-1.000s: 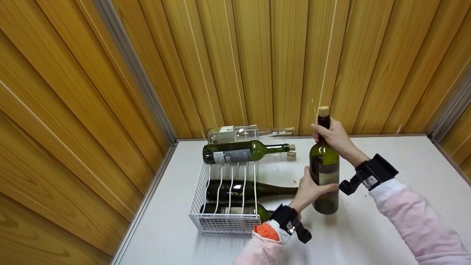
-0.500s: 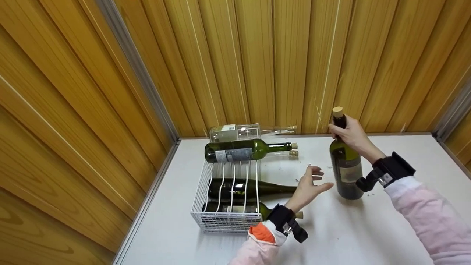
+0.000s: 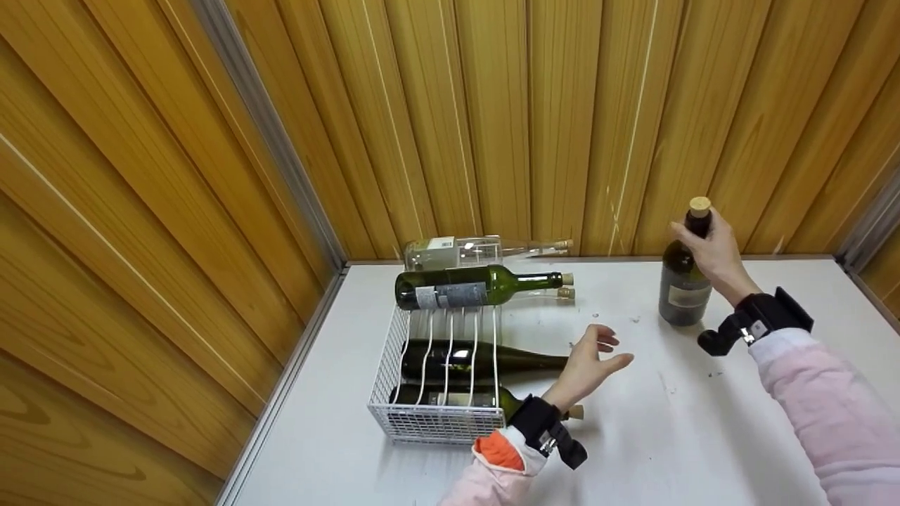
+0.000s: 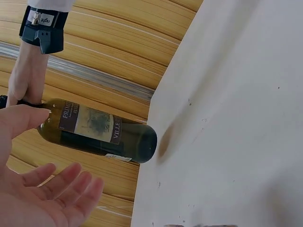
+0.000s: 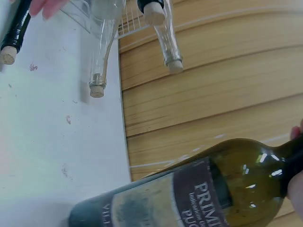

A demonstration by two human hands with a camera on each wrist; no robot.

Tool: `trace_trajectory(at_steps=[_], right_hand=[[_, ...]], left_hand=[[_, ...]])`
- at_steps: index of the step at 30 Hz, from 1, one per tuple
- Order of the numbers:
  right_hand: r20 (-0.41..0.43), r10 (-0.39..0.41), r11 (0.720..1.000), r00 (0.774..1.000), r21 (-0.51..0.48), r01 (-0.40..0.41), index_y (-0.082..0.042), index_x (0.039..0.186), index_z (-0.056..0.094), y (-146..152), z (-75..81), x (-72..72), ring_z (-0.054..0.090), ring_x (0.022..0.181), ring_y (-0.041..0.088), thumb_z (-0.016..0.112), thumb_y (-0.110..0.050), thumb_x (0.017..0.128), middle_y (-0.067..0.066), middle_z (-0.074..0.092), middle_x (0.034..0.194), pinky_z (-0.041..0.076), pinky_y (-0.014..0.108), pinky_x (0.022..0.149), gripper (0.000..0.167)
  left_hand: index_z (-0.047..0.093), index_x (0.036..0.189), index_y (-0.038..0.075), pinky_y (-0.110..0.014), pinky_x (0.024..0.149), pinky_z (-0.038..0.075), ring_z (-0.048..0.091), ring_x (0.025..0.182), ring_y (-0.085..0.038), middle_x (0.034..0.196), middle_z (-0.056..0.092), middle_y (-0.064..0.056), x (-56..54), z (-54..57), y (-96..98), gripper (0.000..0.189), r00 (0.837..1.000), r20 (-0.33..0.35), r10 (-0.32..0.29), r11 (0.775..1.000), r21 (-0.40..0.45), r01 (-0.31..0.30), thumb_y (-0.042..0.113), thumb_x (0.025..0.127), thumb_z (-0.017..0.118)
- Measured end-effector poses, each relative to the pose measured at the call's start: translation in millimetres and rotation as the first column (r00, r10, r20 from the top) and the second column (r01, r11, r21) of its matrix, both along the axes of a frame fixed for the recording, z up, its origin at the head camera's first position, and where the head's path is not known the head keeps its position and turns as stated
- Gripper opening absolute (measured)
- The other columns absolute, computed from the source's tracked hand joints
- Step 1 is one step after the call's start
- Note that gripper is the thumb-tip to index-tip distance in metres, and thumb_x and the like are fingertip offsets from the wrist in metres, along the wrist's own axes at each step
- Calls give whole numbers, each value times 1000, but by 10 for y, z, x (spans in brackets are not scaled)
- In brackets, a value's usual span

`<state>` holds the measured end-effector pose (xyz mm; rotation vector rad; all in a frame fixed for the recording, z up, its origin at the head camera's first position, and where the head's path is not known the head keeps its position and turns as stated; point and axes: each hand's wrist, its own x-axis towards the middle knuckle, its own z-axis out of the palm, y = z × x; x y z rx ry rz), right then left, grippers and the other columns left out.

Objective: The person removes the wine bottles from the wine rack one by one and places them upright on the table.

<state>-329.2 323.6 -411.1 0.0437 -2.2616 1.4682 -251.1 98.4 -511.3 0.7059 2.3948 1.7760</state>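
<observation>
My right hand [image 3: 718, 256] grips the neck of a dark green wine bottle [image 3: 683, 299], which stands upright with a cork [image 3: 699, 206] in its top. In the left wrist view, a thin gap shows between the bottle's base and its shadow on the table. The bottle's label [image 5: 147, 203] faces the right wrist camera. My left hand [image 3: 585, 365] holds nothing; its fingers are loosely bent and the thumb is spread. It hovers to the right of a white wire rack [image 3: 443, 422], near the necks of two dark bottles lying in it, a long-necked one [image 3: 520, 360] and a labelled one [image 3: 510, 402].
A green bottle [image 3: 450, 288] lies across the rack's upper level. Behind it lies a clear bottle [image 3: 485, 251], and another clear neck [image 3: 541, 295] pokes out below. Wood-patterned panels [image 3: 492, 126] border the white table [image 3: 633, 436] at the back and left.
My left hand has let go of the bottle's body and drawn back slightly. My right hand has carried the bottle to the right and toward the back panel.
</observation>
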Motion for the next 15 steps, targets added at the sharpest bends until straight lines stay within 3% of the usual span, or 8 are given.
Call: trace_trajectory(at_steps=[5,10,15], right_hand=[[-54,-44,998,998,-38,42,0,99,48,63,-128,-131,46,83,9,60,-20,88,-4,50,85,35,25,75,26],[-50,-86,994,995,-74,82,-1,99,49,98,-197,-177,47,83,8,61,-19,87,-5,50,85,36,26,78,25],[-12,-103,987,995,-123,100,-9,98,50,130,-203,-146,46,87,9,60,-24,87,-6,50,88,35,31,83,21]], left_hand=[[47,108,8,-22,76,41,52,91,-12,96,54,4,10,-17,-2,34,1000,6,-24,1000,-3,24,16,82,67],[47,108,9,-21,76,41,52,91,-10,96,53,6,13,-25,3,34,999,1,-34,999,-15,34,17,82,67],[48,107,7,-22,76,41,51,90,-9,95,53,5,11,-46,2,34,1000,-13,-4,1000,-13,4,16,81,68]])
